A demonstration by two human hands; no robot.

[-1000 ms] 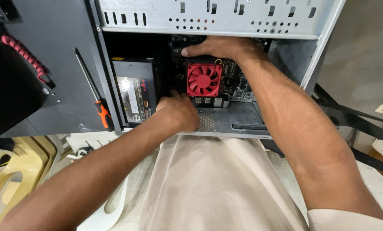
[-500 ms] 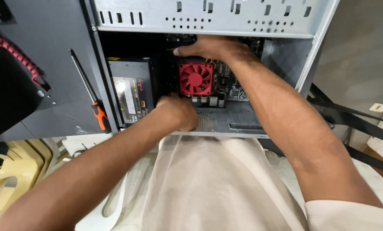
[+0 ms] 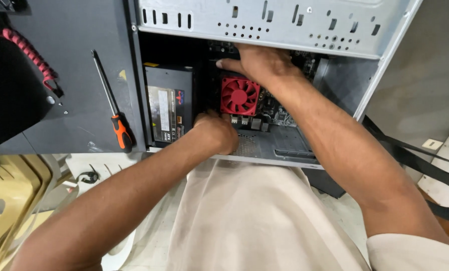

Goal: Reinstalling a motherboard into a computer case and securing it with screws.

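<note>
The left hand [image 3: 217,133] is being kept curled just below the red cooler fan [image 3: 239,95]; whether anything is gripped cannot be told. Beyond the fan, the right hand [image 3: 259,62] is being pressed open-fingered at the motherboard [image 3: 279,113] edge, barely shifted since a second ago. Left of both grips, a screwdriver [image 3: 111,105] is lying untouched.

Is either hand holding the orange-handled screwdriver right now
No, the screwdriver lies apart on the grey panel, while both hands are inside the computer case.

Both forearms are bare, with no watch or rings showing. A short cream cloth sleeve [image 3: 415,253] sits at five o'clock; a loose beige cloth garment [image 3: 254,216] drapes at six o'clock.
</note>
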